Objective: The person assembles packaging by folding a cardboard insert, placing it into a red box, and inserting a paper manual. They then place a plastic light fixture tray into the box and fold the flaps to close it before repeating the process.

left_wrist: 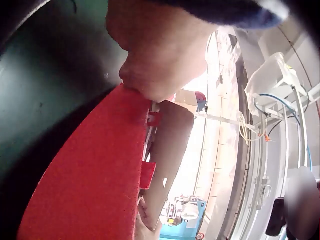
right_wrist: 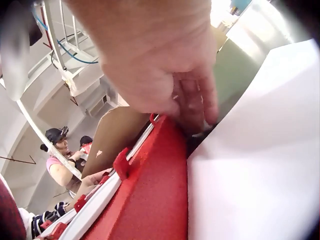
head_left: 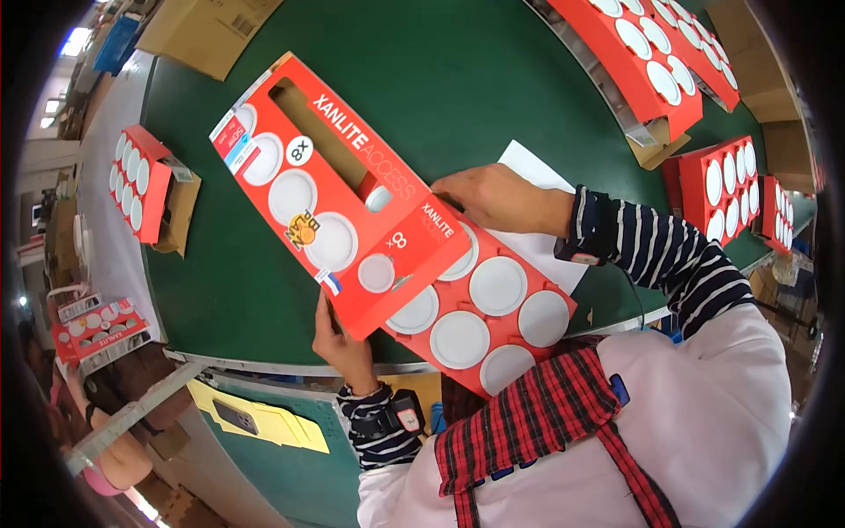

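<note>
A red XANLITE carton (head_left: 339,207) with a cut-out window lies slanted over the green table. From under its near end reaches a red card tray (head_left: 459,339) of round white discs, toward my body. My left hand (head_left: 345,352) grips the carton's near left corner, most of its fingers hidden behind the card. My right hand (head_left: 506,201) pinches the right edge where carton and tray meet. In the right wrist view, the right hand (right_wrist: 165,75) has bent fingers along the red side (right_wrist: 160,175), beside a brown cardboard flap (right_wrist: 112,135).
White paper (head_left: 528,167) lies under my right wrist. More red disc packs stand at the left (head_left: 132,185) and far right (head_left: 647,62). A brown carton (head_left: 207,35) sits at the back left. Past the table's left corner, another person holds a red pack (head_left: 101,330).
</note>
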Demonstrator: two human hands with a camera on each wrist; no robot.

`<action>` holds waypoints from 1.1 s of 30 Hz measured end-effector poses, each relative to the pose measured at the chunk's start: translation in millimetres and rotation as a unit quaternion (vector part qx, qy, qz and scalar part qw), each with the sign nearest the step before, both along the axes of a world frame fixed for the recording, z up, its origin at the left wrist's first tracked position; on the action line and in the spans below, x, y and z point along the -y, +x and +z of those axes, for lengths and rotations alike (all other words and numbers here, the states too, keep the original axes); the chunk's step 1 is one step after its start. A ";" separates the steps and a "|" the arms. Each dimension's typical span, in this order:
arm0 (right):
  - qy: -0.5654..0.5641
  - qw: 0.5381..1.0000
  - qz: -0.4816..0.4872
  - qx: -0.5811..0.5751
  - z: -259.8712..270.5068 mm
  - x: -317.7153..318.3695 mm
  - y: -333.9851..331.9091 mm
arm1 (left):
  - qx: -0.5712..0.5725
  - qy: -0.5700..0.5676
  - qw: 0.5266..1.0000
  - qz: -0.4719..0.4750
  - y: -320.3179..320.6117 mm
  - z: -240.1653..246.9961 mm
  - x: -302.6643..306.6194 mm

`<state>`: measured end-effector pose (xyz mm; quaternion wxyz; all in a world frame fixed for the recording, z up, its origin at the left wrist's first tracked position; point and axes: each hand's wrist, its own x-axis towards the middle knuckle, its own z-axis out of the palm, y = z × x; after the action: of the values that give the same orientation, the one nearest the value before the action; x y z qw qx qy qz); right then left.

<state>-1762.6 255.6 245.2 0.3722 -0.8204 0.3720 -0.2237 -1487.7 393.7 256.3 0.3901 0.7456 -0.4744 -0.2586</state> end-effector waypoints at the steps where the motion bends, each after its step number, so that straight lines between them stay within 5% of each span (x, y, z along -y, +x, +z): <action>1: -0.004 1.000 0.006 0.000 0.1 1.0 2.2 | 0.000 -0.004 1.000 0.006 -0.6 -1.3 3.1; 3: 0.115 0.989 -0.035 0.087 1.2 4.4 2.3 | -0.116 -0.083 0.989 0.041 -4.8 -7.2 10.3; 8: 0.118 0.991 -0.014 0.069 3.4 8.3 -2.4 | -0.258 -0.232 0.929 0.129 -27.0 -33.5 36.0; 10: 0.215 0.973 -0.051 0.064 6.4 10.7 -3.8 | -0.426 -0.215 0.847 0.232 -30.7 -19.6 45.9; 12: 0.211 0.974 -0.042 0.068 0.4 12.5 -3.8 | -0.472 -0.205 0.834 0.201 -20.6 -22.4 47.8; 14: 0.208 0.975 -0.037 0.072 0.7 9.5 -1.9 | -0.646 -0.193 0.735 0.074 -11.0 -24.9 51.3; 16: 0.189 0.979 -0.054 0.045 5.5 7.3 2.7 | -0.652 -0.204 0.724 0.092 -15.9 -21.4 54.8; 18: 0.191 0.980 -0.038 0.027 1.9 9.0 -1.4 | -0.720 -0.211 0.660 0.041 -20.4 -19.0 54.0; 20: 0.091 0.996 -0.020 -0.007 3.2 9.7 -2.6 | -0.733 -0.208 0.645 0.048 -20.7 -20.2 53.4; 24: 0.052 0.996 0.007 -0.068 15.1 13.6 -3.5 | -0.752 -0.156 0.638 0.049 -15.3 -29.1 52.3; 27: 0.035 0.997 0.040 -0.057 18.8 18.0 -3.8 | -0.716 -0.175 0.675 0.030 -10.0 -29.6 49.8; 29: 0.061 0.996 0.026 -0.054 16.8 17.0 -5.1 | -0.604 -0.172 0.777 0.037 -7.8 -34.5 49.5; 30: 0.085 0.995 0.016 -0.042 14.1 16.0 -4.9 | -0.608 -0.172 0.774 0.037 -10.3 -38.9 51.4; 32: 0.124 0.992 0.005 -0.022 8.8 10.1 -4.5 | -0.403 -0.283 0.868 0.060 -16.9 -45.8 53.6; 33: 0.161 0.987 -0.005 0.004 8.2 7.1 -4.1 | -0.407 -0.283 0.867 0.059 -20.4 -47.0 51.9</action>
<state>-1766.6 248.5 253.4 0.4994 -0.7470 0.4063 -0.1658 -1508.1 341.8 209.2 0.7569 0.4587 -0.2821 -0.3703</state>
